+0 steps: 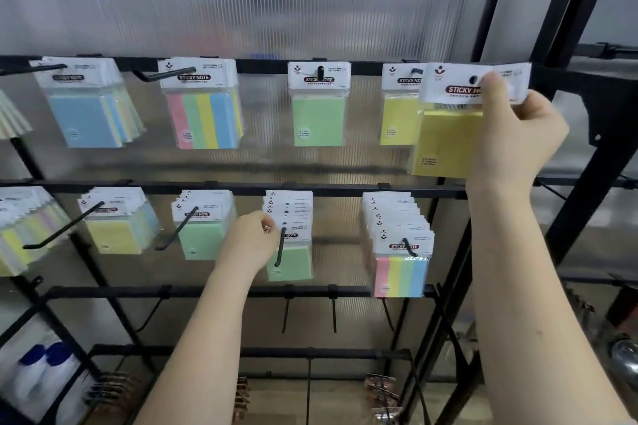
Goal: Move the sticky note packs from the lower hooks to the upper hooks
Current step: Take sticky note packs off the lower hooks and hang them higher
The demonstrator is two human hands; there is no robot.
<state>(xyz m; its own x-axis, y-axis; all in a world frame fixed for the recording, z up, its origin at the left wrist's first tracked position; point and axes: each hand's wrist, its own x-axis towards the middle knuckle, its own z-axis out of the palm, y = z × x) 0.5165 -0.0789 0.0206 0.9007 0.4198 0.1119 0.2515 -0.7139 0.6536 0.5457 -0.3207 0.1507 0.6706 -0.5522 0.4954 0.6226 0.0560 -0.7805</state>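
My right hand [518,134] grips a yellow sticky note pack [445,141] by its white header card, thumb on the front, level with the upper rail at the far right; its hang hole sits in front of the upper right hook [416,71], where another yellow pack [398,117] hangs. My left hand [253,241] pinches the header of the front green pack [293,262] in a stack on a lower hook [280,247]. Lower hooks also carry a striped pack stack [400,274], a green stack [202,238] and a yellow stack [115,235].
Upper hooks carry a green pack [318,114], a striped pack [205,119] and a blue stack [86,121]. Black rack posts [593,162] stand at the right. Bare hooks [334,314] hang on the third rail. White bottles with blue caps [45,369] sit at lower left.
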